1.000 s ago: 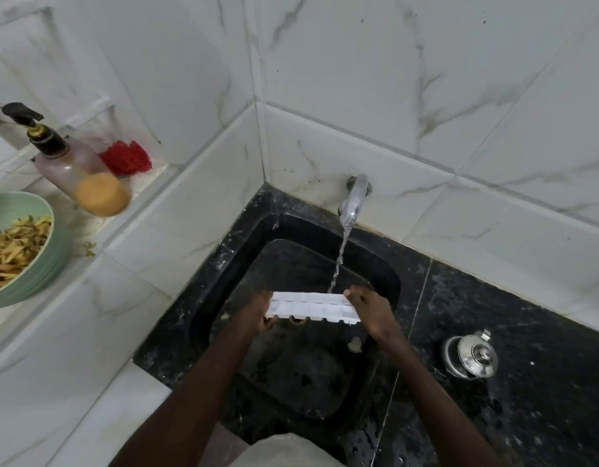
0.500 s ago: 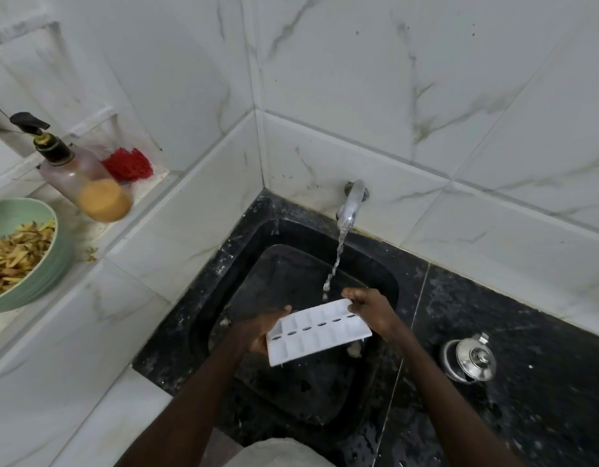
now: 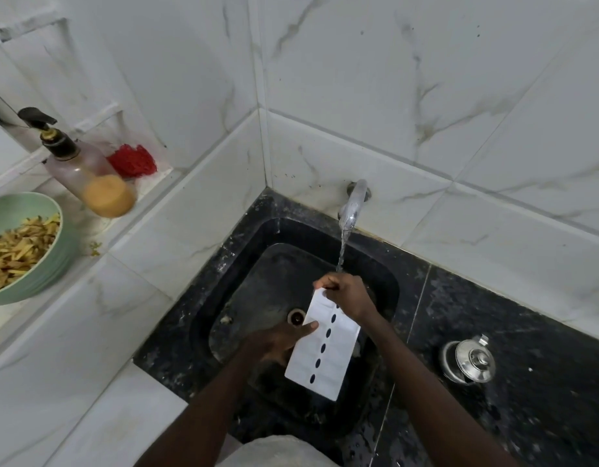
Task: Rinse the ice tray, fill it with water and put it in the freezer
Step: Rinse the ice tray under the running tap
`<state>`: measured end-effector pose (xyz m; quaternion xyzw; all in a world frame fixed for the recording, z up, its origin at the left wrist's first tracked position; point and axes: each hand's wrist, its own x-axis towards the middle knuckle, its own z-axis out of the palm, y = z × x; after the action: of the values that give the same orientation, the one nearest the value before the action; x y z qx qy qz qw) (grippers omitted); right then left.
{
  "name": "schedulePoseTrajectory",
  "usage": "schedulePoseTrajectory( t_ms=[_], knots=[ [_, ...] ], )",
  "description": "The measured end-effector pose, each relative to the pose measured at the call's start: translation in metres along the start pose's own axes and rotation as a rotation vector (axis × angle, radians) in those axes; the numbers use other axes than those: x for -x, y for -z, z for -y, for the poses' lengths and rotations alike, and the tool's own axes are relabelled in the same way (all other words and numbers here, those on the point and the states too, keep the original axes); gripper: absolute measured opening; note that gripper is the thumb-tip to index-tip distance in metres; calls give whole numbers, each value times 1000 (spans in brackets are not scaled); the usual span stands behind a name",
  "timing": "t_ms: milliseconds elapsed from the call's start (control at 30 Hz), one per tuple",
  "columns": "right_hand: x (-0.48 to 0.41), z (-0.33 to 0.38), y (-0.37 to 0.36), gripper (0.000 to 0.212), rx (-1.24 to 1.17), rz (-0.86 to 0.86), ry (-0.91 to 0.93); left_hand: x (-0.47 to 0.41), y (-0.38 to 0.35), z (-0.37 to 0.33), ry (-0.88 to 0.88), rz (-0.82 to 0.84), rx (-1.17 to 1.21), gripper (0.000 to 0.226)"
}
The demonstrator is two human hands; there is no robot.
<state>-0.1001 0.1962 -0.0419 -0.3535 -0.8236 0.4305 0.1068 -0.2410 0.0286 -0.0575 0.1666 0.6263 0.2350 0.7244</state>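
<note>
From the head camera, both your forearms reach forward from the bottom of the frame and meet over the black sink [image 3: 244, 298]. The left comes in from lower left and the right from lower right. Your right hand [image 3: 345, 294] is the farther one, back of the hand up, fingers curled tight and pinching the far end of the ice tray [image 3: 325, 345]. Your left hand [image 3: 277, 342] sits nearer and lower, gripping the tray's left long edge, thumb laid across the white face and fingers tucked out of sight underneath. So both hands are closed on the tray, neither one spread. The tray hangs above the basin, just right of the drain [image 3: 296, 317]. Its long axis runs from the far end under your right hand down toward you, the near end swung slightly right. Its broad white face is turned up at the camera, with a row of dark ovals down the middle. The tap [image 3: 353, 203] is running, and the water stream [image 3: 341, 251] drops right at your right knuckles by the tray's far end. A lidded steel pot [image 3: 468, 362] sits on the black counter [image 3: 527, 416] to the right. On the white ledge to the left are a green bowl [image 3: 31, 278] of yellow strips, a pump bottle [image 3: 89, 176] and a red scrubber [image 3: 133, 161].
</note>
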Motion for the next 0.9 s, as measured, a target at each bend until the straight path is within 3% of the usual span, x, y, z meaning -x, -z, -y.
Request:
schedulePoseTrajectory(
  t_ms=[167, 233, 333, 433, 533, 667, 767, 900],
  knots=[
    [11, -3, -18, 19, 37, 48, 83, -7, -14, 22, -228, -10, 66, 55],
    [22, -5, -27, 21, 69, -29, 87, -5, -21, 25, -297, -79, 141, 46],
    [34, -11, -38, 24, 44, -254, -62, -2, -18, 25, -270, -186, 188, 38],
    [43, -16, -42, 36, 79, -209, -223, -4, -7, 25, -306, -203, 203, 36],
    [47, -15, -41, 49, 119, -56, -224, -4, -5, 22, -355, -175, 181, 43],
    [42, -7, -38, 52, 227, -31, -220, 0, -9, 15, -374, -96, 194, 56],
    [37, 2, -35, 51, 258, 33, -197, 0, -13, 10, -410, -127, 224, 67],
    [36, 4, -25, 45, 383, -44, -158, 0, -10, 3, -447, -194, 244, 77]
  ],
)
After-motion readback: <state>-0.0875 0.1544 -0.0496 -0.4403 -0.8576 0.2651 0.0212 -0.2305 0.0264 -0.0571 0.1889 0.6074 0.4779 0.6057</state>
